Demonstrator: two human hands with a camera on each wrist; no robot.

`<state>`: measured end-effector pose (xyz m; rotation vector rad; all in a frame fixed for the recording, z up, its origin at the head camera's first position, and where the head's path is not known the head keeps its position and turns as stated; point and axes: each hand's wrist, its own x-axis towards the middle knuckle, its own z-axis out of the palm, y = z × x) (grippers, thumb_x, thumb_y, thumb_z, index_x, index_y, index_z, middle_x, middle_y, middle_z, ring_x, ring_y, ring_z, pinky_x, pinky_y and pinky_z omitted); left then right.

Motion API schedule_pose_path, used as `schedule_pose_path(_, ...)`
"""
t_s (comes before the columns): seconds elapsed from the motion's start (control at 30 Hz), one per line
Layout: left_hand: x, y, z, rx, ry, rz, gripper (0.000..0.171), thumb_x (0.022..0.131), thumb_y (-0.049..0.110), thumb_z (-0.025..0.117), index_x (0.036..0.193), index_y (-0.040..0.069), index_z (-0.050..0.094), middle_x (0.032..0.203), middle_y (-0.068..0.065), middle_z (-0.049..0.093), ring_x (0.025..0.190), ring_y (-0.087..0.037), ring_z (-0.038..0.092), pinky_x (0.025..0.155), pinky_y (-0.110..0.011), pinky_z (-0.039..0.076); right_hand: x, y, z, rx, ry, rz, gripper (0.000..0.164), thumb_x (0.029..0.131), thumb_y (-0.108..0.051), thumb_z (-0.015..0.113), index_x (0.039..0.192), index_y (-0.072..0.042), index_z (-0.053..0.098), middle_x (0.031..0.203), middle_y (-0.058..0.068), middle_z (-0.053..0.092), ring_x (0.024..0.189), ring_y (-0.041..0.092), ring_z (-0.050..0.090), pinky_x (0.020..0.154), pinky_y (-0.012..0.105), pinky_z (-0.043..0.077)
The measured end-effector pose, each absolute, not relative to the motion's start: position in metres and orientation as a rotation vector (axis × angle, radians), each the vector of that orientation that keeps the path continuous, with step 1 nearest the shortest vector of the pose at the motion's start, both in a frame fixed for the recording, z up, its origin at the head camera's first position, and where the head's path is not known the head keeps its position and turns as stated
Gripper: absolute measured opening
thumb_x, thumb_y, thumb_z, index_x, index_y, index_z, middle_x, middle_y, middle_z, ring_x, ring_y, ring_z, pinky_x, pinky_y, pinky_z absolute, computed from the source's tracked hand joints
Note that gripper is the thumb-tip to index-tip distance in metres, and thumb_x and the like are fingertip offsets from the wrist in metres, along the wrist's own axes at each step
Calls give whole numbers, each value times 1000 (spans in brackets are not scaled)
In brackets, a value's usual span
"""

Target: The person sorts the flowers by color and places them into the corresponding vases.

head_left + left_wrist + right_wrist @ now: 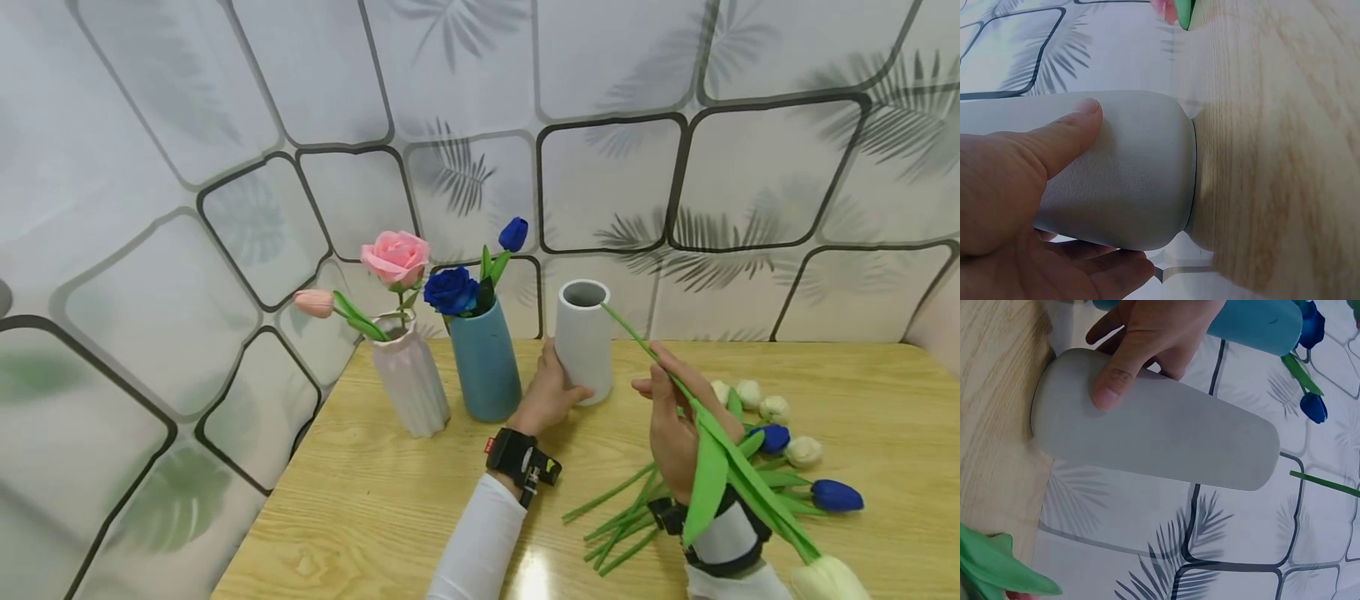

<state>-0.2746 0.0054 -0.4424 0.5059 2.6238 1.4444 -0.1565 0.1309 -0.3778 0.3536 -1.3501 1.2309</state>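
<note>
My left hand (546, 397) grips the lower part of a white vase (588, 354), which stands upright on the table. In the left wrist view its thumb lies along the vase wall (1135, 162), with fingers on the other side. A long-stemmed white tulip (828, 579) is held by my right hand (678, 437), its bloom low at the right and its green leaves hanging over the wrist. The bare stem end overlaps the vase's rim in the head view. In the right wrist view that stem tip (1300, 475) shows just beyond the vase's mouth.
Left of the white vase stand a blue vase (483, 367) with a blue rose and blue tulip, and a pinkish-white vase (408, 383) with a pink rose and pink tulip. Under my right arm lie several white tulips (804, 451) and blue tulips (836, 496). A patterned curtain (480, 83) hangs behind.
</note>
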Motion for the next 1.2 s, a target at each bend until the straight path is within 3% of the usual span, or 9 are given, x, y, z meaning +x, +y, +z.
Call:
schedule_pose_path(0.23, -277, 1, -441, 511, 2646, 1422, 101, 97, 14, 79, 167, 4, 8, 160, -32, 36, 148, -45, 46, 123, -55, 40, -154, 125, -366, 347, -1451, 1238, 32, 107, -27, 66, 122, -3, 79, 103, -27, 72, 83, -20, 67, 84, 6, 55)
schedule_pose_path(0.4, -277, -2, -441, 533, 2662, 1422, 101, 97, 15, 80, 167, 3, 8, 158, -33, 38, 146, -46, 48, 121, -56, 42, -171, 132, -377, 352, -1621, 1147, 26, 108, -7, 61, 127, 5, 74, 78, 12, 79, 82, -20, 65, 75, 3, 53)
schedule_pose_path(0.47, -278, -2, -442, 541, 2667, 1427, 100, 97, 15, 80, 167, 3, 9, 157, -33, 39, 145, -46, 49, 121, -57, 42, -179, 135, -378, 358, -1709, 1079, 26, 107, 1, 59, 128, 10, 70, 79, 30, 74, 76, -6, 73, 74, 2, 52)
schedule_pose_path(0.53, -278, -1, -443, 547, 2668, 1426, 101, 96, 14, 81, 167, 3, 9, 157, -33, 39, 145, -46, 49, 121, -57, 42, -184, 139, -377, 376, -1806, 1050, 27, 108, 4, 55, 132, 12, 65, 85, 29, 75, 74, 15, 77, 74, 2, 51)
schedule_pose_path(0.63, -278, -1, -444, 552, 2663, 1426, 99, 96, 14, 81, 166, 3, 11, 155, -33, 40, 144, -47, 50, 120, -57, 43, -191, 142, -367, 375, -1961, 998, 27, 109, 6, 50, 133, 14, 60, 95, 29, 74, 80, 41, 75, 67, 16, 56)
schedule_pose_path(0.77, -278, -1, -444, 550, 2642, 1428, 98, 97, 15, 80, 166, 5, 11, 155, -32, 40, 144, -45, 49, 121, -56, 42, -207, 143, -352, 268, -2113, 860, 24, 111, -1, 47, 127, 9, 62, 102, 30, 72, 85, 46, 73, 63, 51, 56)
schedule_pose_path(0.93, -278, 0, -444, 541, 2621, 1420, 100, 97, 17, 80, 167, 7, 9, 158, -30, 38, 147, -44, 47, 122, -56, 40, -227, 142, -342, 216, -2289, 584, 26, 113, -10, 43, 106, 7, 62, 80, 28, 63, 65, 50, 64, 52, 61, 50)
schedule_pose_path(1.07, -278, 0, -444, 557, 2622, 1410, 100, 97, 16, 80, 167, 7, 8, 158, -30, 37, 148, -44, 46, 123, -55, 40, -239, 145, -332, 253, -2450, 584, 26, 109, -4, 42, 120, 13, 58, 113, 39, 62, 62, 47, 64, 53, 60, 55)
schedule_pose_path(1.2, -277, 1, -444, 557, 2624, 1393, 99, 98, 17, 79, 167, 7, 8, 158, -30, 37, 148, -44, 46, 123, -54, 40, -241, 148, -321, 202, -2630, 605, 52, 101, 1, 42, 148, 23, 40, 152, 47, 37, 71, 49, 68, 62, 61, 60)
